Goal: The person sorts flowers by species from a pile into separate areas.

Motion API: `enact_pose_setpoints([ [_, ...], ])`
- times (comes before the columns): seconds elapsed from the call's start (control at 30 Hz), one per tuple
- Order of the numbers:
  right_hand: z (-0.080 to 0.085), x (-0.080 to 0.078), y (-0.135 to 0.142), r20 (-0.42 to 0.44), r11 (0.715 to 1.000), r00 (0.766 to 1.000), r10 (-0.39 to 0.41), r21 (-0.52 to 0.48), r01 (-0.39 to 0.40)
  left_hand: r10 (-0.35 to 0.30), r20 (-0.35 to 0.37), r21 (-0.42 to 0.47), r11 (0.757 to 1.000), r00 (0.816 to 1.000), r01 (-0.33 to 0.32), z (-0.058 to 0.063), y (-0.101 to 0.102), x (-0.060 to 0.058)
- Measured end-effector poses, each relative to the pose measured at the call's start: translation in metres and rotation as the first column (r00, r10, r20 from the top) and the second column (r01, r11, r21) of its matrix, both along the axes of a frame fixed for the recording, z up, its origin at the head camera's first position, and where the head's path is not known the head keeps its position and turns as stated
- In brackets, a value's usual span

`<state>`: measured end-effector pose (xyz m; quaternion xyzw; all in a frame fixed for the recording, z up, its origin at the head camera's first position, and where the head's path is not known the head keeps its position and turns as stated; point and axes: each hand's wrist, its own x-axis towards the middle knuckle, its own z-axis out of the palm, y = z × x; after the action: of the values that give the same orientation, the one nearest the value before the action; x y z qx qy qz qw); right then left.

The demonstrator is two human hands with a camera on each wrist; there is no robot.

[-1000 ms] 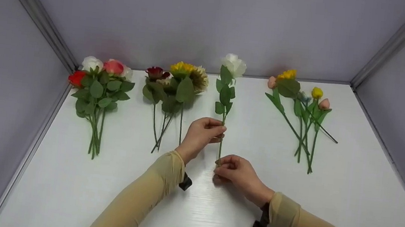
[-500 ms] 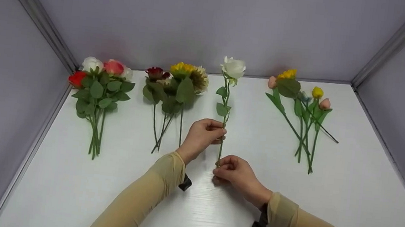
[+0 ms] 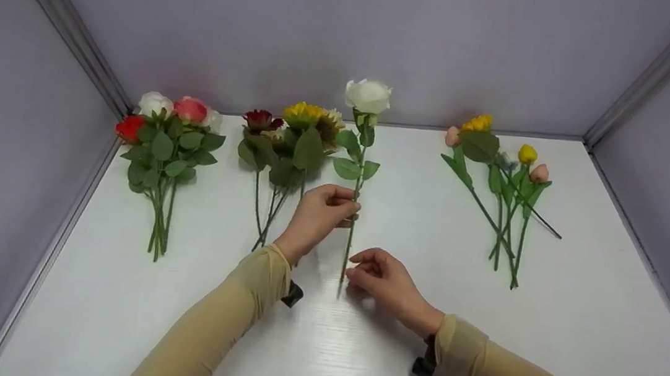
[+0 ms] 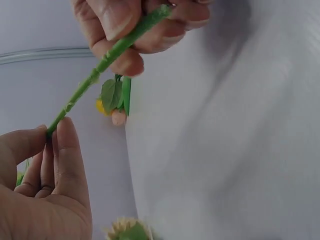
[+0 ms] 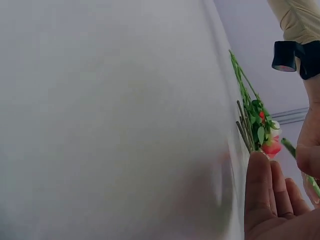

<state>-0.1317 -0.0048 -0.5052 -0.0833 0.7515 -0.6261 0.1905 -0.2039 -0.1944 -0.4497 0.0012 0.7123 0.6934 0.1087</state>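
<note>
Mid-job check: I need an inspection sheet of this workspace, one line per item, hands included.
Surface: white table; left bunch, middle bunch and right bunch lie with flower heads toward the back wall.
Job's things: single white rose, held between middle and right bunches.
Clutter: nothing seen beyond the bunches.
Hands: left hand pinches the rose's stem; right hand beside its lower end, not gripping.
Cables: nothing seen.
Surroundings: grey walls, metal trim at the corners.
</note>
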Motion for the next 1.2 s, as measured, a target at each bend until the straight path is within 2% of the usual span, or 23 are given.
enact_pose_setpoints([
  [0.07, 0.004, -0.003, 0.000, -0.100, 0.997, 0.994, 0.043, 0.074, -0.035, 0.034, -0.012, -0.031, 0.999, 0.999, -0.034, 0.006, -0.020, -0.003],
  [0.13, 0.008, -0.006, 0.002, -0.218, 0.985, 0.971, 0.096, 0.164, -0.060, 0.072, -0.028, -0.082, 0.994, 0.997, -0.074, 0.013, -0.047, -0.006],
  [0.23, 0.013, -0.010, 0.004, -0.387, 0.943, 0.905, 0.176, 0.329, -0.043, 0.144, -0.048, -0.174, 0.973, 0.988, -0.150, 0.019, -0.095, -0.010],
  [0.33, 0.017, -0.016, 0.003, -0.513, 0.889, 0.817, 0.263, 0.457, 0.001, 0.217, -0.056, -0.254, 0.941, 0.974, -0.224, 0.021, -0.143, -0.012],
  [0.4, 0.020, -0.020, 0.000, -0.557, 0.861, 0.770, 0.309, 0.509, 0.022, 0.273, -0.047, -0.297, 0.915, 0.961, -0.274, 0.021, -0.171, -0.011],
  [0.47, 0.022, -0.023, -0.006, -0.581, 0.848, 0.738, 0.342, 0.529, 0.024, 0.324, -0.030, -0.338, 0.887, 0.946, -0.315, 0.019, -0.194, -0.009],
  [0.5, 0.023, -0.024, -0.009, -0.586, 0.845, 0.729, 0.353, 0.534, 0.020, 0.346, -0.026, -0.359, 0.872, 0.938, -0.332, 0.017, -0.204, -0.009],
  [0.6, 0.024, -0.025, -0.019, -0.581, 0.841, 0.721, 0.378, 0.542, -0.004, 0.391, -0.006, -0.412, 0.838, 0.920, -0.358, 0.009, -0.224, -0.006],
  [0.7, 0.023, -0.024, -0.027, -0.572, 0.840, 0.717, 0.399, 0.542, -0.035, 0.418, 0.005, -0.450, 0.812, 0.908, -0.372, 0.000, -0.235, -0.005],
  [0.87, 0.020, -0.022, -0.030, -0.562, 0.841, 0.715, 0.415, 0.537, -0.066, 0.449, 0.024, -0.472, 0.793, 0.893, -0.386, -0.015, -0.238, -0.008],
  [1.07, 0.018, -0.022, -0.024, -0.541, 0.838, 0.737, 0.406, 0.542, -0.064, 0.467, 0.046, -0.518, 0.767, 0.883, -0.379, -0.026, -0.236, -0.013],
  [1.2, 0.016, -0.024, -0.019, -0.528, 0.835, 0.750, 0.398, 0.547, -0.059, 0.471, 0.042, -0.523, 0.761, 0.881, -0.383, -0.030, -0.235, -0.015],
])
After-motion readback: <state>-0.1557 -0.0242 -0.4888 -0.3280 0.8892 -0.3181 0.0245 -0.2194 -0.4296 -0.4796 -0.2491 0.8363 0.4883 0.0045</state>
